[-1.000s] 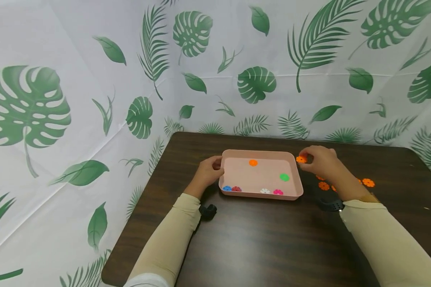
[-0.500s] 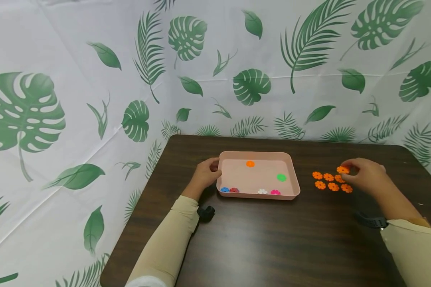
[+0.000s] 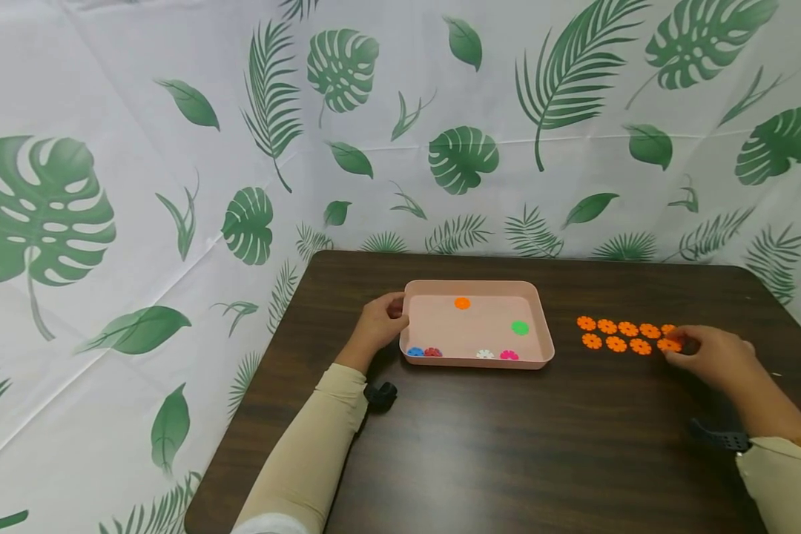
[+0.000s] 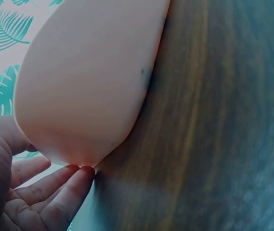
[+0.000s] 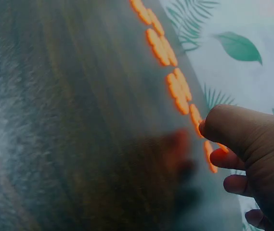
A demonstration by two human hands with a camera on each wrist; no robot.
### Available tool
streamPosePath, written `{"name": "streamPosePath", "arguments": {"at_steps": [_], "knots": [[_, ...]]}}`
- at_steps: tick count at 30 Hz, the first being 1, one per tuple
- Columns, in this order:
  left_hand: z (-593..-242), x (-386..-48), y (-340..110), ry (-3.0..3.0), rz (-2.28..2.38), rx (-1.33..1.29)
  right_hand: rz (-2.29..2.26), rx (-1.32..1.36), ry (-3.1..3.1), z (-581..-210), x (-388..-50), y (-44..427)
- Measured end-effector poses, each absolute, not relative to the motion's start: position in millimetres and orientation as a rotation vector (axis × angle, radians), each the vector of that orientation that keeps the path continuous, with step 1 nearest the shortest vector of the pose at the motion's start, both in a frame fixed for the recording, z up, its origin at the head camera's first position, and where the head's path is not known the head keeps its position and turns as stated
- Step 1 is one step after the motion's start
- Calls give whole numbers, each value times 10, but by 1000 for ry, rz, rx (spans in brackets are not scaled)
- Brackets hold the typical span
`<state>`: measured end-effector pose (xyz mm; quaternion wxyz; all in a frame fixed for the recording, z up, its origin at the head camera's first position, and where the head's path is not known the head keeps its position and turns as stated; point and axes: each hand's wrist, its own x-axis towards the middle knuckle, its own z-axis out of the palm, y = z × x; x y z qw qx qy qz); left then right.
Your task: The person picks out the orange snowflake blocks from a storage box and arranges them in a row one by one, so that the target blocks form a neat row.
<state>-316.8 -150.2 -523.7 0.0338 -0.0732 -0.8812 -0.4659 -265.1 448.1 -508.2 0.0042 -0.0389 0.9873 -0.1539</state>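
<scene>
A shallow pink tray (image 3: 477,363) lies on the table, and my left hand (image 3: 377,324) holds its left end; in the left wrist view the fingertips (image 4: 84,171) touch its outer wall. Inside are flower-shaped discs: one orange (image 3: 463,303), one green (image 3: 520,328), and blue, red, white and pink ones along the front wall. Right of the tray, several orange flower discs (image 3: 616,344) form two rows. At the right end of the front row, my right hand (image 3: 721,360) pinches an orange flower disc (image 3: 669,345) between thumb and finger, low over the table.
The dark wooden table (image 3: 480,445) meets a white leaf-print sheet (image 3: 387,81) at its back and left. Black wristbands are on both wrists; a dark cable runs along the left forearm. The table's right part extends beyond the right hand.
From beside the tray's right end, my right hand has carried an orange disc rightward and down to the rows' right end. The left hand stays at the tray. The view has shifted slightly.
</scene>
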Motion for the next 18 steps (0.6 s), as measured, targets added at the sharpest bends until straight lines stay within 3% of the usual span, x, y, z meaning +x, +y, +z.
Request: {"name": "streamPosePath", "arguments": {"at_steps": [18], "knots": [[-5223, -3158, -1501, -2708, -1448, -201, -459, -149, 3133, -5195, -2629, 4442]]}}
